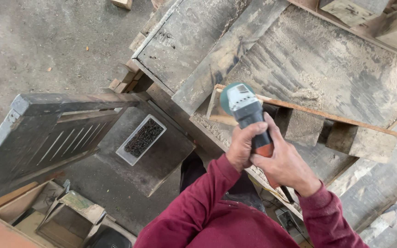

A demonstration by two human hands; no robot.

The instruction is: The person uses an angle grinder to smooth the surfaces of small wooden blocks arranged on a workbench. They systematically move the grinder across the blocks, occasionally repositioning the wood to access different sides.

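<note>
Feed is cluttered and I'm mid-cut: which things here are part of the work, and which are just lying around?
In use:
- angle grinder, gripped by left hand and right hand
- thin wooden strip under its disc
- dusty workbench

Lying about:
- tray of dark nails
- slatted wooden panel
- open wooden box

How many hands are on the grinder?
2. The left hand wraps the grinder body from the left side; the right hand grips its rear handle, just behind and right of the left. No other hands in view.
</note>
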